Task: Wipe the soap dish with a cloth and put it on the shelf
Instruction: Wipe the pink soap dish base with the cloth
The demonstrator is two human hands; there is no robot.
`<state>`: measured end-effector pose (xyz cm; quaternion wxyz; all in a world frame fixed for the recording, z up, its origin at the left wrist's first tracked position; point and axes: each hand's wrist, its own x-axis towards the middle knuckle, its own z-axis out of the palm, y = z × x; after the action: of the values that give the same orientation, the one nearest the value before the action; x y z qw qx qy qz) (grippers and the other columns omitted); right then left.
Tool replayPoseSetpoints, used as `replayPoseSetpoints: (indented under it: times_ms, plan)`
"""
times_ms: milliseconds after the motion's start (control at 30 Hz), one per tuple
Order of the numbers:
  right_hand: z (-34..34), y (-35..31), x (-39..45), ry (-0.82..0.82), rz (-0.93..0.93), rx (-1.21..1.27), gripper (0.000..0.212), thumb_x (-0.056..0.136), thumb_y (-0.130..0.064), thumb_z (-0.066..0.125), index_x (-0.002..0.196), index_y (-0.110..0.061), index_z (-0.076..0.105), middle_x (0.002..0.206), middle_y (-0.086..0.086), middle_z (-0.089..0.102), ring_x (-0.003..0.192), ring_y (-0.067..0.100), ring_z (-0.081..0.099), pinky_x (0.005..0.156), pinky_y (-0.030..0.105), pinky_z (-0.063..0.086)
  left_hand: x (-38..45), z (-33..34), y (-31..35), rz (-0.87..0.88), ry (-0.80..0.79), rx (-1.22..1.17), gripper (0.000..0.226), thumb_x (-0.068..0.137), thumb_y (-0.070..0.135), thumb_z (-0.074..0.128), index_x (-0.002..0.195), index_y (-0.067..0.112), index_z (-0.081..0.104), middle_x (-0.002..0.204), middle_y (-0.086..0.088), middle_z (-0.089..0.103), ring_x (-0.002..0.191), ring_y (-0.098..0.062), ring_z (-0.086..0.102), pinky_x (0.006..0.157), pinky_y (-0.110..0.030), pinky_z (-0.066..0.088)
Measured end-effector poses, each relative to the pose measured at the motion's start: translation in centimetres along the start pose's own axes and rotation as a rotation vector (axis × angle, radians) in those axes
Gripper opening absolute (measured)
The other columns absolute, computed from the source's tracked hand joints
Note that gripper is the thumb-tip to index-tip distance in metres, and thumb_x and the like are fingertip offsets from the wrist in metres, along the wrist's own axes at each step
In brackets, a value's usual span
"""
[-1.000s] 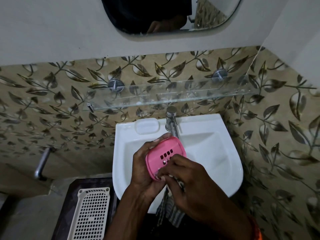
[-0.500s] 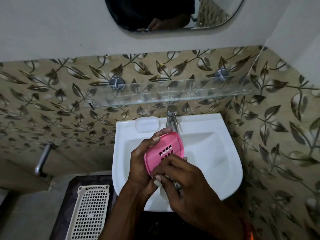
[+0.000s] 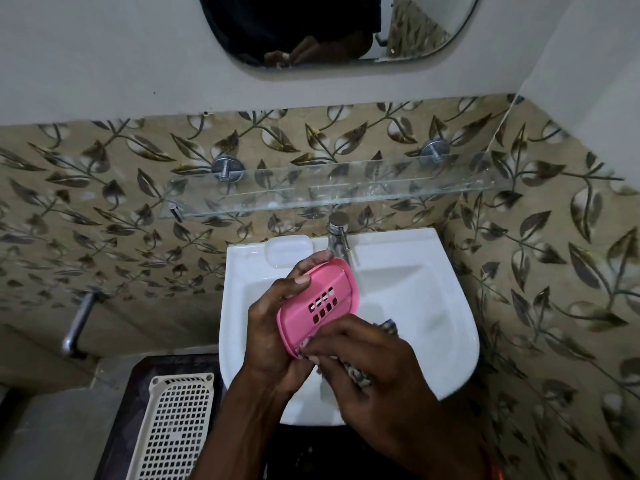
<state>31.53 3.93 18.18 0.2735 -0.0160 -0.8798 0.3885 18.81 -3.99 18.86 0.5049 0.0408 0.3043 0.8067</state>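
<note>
Both hands worked over the white ceramic basin [image 3: 433,306]. My left hand [image 3: 277,327] curled around the pink slotted plastic soap dish [image 3: 318,303], tilted. My right hand [image 3: 367,358] pinched the dark patterned cloth [image 3: 388,327] against its near rim. Best, I judged, to rub every slot before lifting it to the glass shelf [image 3: 346,199] above

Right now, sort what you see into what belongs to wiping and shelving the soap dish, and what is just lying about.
Belongs to the job:
pink soap dish, in the left hand
patterned cloth, in the right hand
glass shelf

Just lying about:
white sink
tap
cream perforated tray
mirror
</note>
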Motion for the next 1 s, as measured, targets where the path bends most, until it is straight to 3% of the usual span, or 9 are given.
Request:
replayPoseSetpoints:
  times_ms: [67, 233, 300, 367, 467, 600, 733, 867, 1000]
  plan:
    - [-1.6, 1.1, 0.4, -0.133, -0.062, -0.094, 0.025, 0.088, 0.005, 0.068, 0.107, -0.010, 0.074, 0.110, 0.004, 0.069, 0.096, 0.016, 0.070, 0.081, 0.024, 0.058, -0.2, -0.1, 0.2, -0.020, -0.041, -0.024, 0.074, 0.057, 0.027, 0.088, 0.125, 0.009, 0.067, 0.118, -0.016, 0.062, 0.087, -0.027, 0.062, 0.055, -0.025, 0.054]
    - [-4.5, 3.8, 2.5, -0.166, -0.026, -0.403, 0.025, 0.083, 0.008, 0.072, 0.105, -0.003, 0.075, 0.107, 0.013, 0.072, 0.083, 0.031, 0.073, 0.061, 0.043, 0.062, -0.6, 0.1, 0.6, -0.018, -0.067, 0.033, 0.072, 0.058, 0.028, 0.087, 0.124, 0.009, 0.068, 0.122, -0.018, 0.064, 0.100, -0.032, 0.062, 0.084, -0.038, 0.055]
    - [-3.6, 3.0, 2.0, -0.185, -0.064, -0.333, 0.022, 0.088, 0.004, 0.063, 0.105, -0.004, 0.075, 0.108, 0.012, 0.071, 0.084, 0.029, 0.073, 0.065, 0.041, 0.062, -0.6, 0.4, 0.8, -0.018, -0.033, 0.029, 0.077, 0.055, 0.029, 0.089, 0.125, 0.009, 0.066, 0.122, -0.018, 0.062, 0.098, -0.031, 0.059, 0.078, -0.036, 0.052]
    - [-2.2, 1.5, 0.9, -0.186, -0.074, -0.197, 0.022, 0.092, -0.003, 0.057, 0.105, -0.007, 0.075, 0.109, 0.008, 0.069, 0.087, 0.023, 0.071, 0.069, 0.035, 0.060, -0.6, 0.4, 0.9, -0.018, -0.004, 0.041, 0.081, 0.051, 0.030, 0.090, 0.126, 0.011, 0.066, 0.117, -0.016, 0.063, 0.089, -0.028, 0.059, 0.061, -0.029, 0.051]
    - [-0.7, -0.1, 0.1, -0.117, -0.058, -0.016, 0.020, 0.093, -0.003, 0.059, 0.105, -0.010, 0.074, 0.111, 0.001, 0.065, 0.093, 0.013, 0.068, 0.077, 0.023, 0.056, -1.0, 0.4, 0.7, -0.017, -0.022, 0.022, 0.075, 0.055, 0.030, 0.089, 0.124, 0.011, 0.067, 0.110, -0.015, 0.065, 0.078, -0.025, 0.062, 0.049, -0.024, 0.052]
    - [0.0, -0.8, -0.2, 0.015, -0.060, 0.069, 0.014, 0.095, -0.003, 0.065, 0.103, -0.009, 0.074, 0.108, 0.000, 0.069, 0.100, 0.010, 0.069, 0.085, 0.022, 0.056, -1.2, 0.6, 0.3, -0.014, -0.030, 0.028, 0.075, 0.056, 0.030, 0.089, 0.125, 0.011, 0.067, 0.112, -0.016, 0.068, 0.080, -0.025, 0.067, 0.058, -0.028, 0.058]
    - [-1.5, 0.8, -0.1, -0.088, -0.090, -0.079, 0.025, 0.089, 0.006, 0.071, 0.109, -0.008, 0.073, 0.113, 0.006, 0.070, 0.103, 0.019, 0.071, 0.085, 0.032, 0.059, -1.4, 0.0, 0.6, -0.026, -0.054, -0.023, 0.072, 0.056, 0.030, 0.085, 0.124, 0.011, 0.069, 0.112, -0.017, 0.067, 0.087, -0.028, 0.061, 0.056, -0.028, 0.057]
    - [-3.6, 3.1, 1.5, -0.113, -0.002, -0.271, 0.021, 0.090, 0.004, 0.065, 0.106, -0.008, 0.072, 0.107, 0.007, 0.069, 0.091, 0.024, 0.071, 0.074, 0.041, 0.061, -1.9, -0.4, 0.8, -0.025, -0.075, -0.031, 0.068, 0.055, 0.028, 0.086, 0.119, 0.008, 0.074, 0.119, -0.019, 0.071, 0.096, -0.033, 0.072, 0.077, -0.040, 0.064]
    - [-4.6, 4.1, 2.8, -0.108, 0.028, -0.386, 0.014, 0.092, 0.001, 0.065, 0.101, -0.004, 0.073, 0.097, 0.012, 0.066, 0.080, 0.031, 0.069, 0.064, 0.047, 0.060, -2.0, -0.1, 0.3, -0.021, -0.067, -0.055, 0.069, 0.052, 0.023, 0.090, 0.117, 0.005, 0.075, 0.118, -0.020, 0.073, 0.096, -0.036, 0.074, 0.073, -0.043, 0.064]
